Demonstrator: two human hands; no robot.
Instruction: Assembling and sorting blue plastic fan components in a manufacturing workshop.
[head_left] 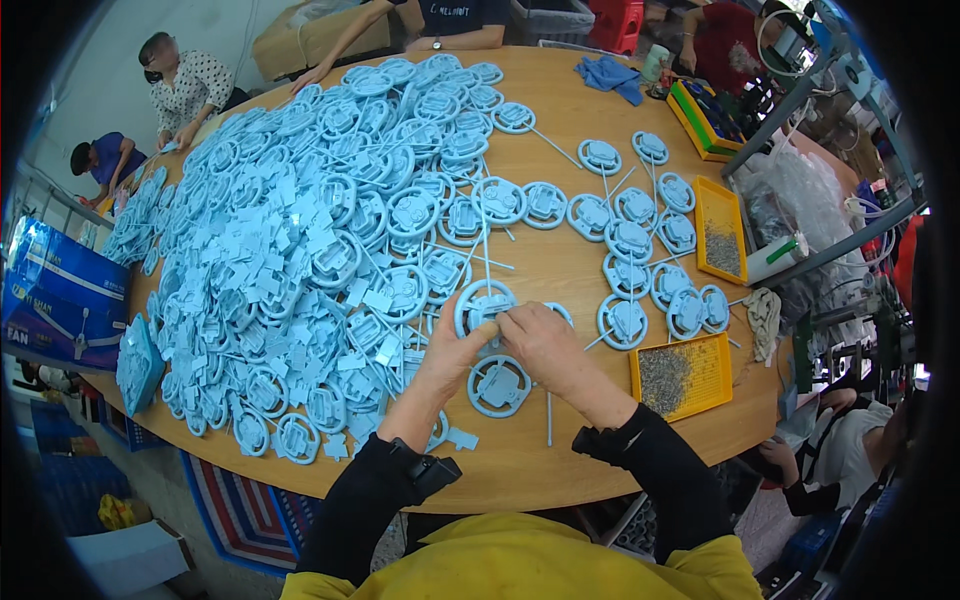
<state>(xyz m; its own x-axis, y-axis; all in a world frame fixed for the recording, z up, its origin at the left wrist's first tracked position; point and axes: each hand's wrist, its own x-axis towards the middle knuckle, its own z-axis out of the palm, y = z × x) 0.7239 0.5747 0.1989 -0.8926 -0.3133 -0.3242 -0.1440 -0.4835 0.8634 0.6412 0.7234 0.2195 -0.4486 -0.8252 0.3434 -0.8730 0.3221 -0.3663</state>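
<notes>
Near the front of the wooden table, both my hands are closed on one light blue plastic ring-shaped part (486,292) with a long thin stem pointing away from me. My left hand (447,352) grips its left and near side. At its near right edge, the fingers of my right hand (548,345) are pinched together; whether they hold a small piece is hidden. Just nearer to me lies another blue ring part (499,387), flat on the table. One more ring is partly covered by my right hand.
A large heap of blue ring parts and flat pieces (290,230) covers the table's left and middle. More ring parts (627,240) lie to the right. Yellow trays (715,378) (697,205) hold small metal pieces. A blue carton (70,290) stands far left; other people sit around the table.
</notes>
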